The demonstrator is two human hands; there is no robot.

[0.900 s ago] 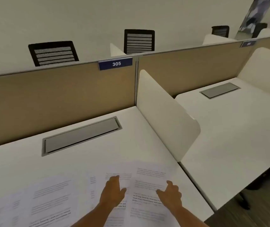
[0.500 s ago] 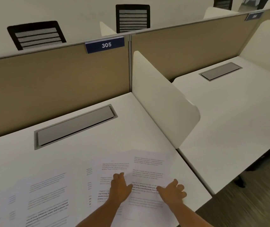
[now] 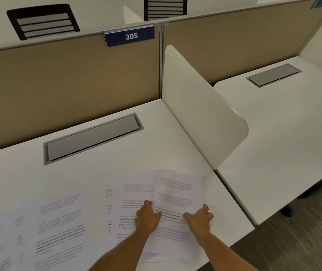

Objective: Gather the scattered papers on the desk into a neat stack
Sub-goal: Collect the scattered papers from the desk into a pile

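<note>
Several printed white sheets lie spread along the front of the white desk [image 3: 97,165]. The rightmost sheet [image 3: 177,192] overlaps a second sheet [image 3: 134,190]; more sheets [image 3: 58,222] fan out to the left. My left hand [image 3: 148,218] rests palm down on the rightmost sheet's left edge, its fingers on the paper. My right hand [image 3: 200,219] presses on the same sheet's right side, fingers curled. Whether either hand grips the paper or only presses it, I cannot tell.
A grey cable hatch [image 3: 91,137] is set into the desk behind the papers. A white side divider [image 3: 201,106] stands right of the papers, a tan back panel [image 3: 68,81] with the sign 305 [image 3: 129,36] behind. The neighbouring desk [image 3: 285,122] lies to the right.
The view has tilted down and closer to the desk. Both hands have stayed on the rightmost sheet, with the right hand's fingers curling more.
</note>
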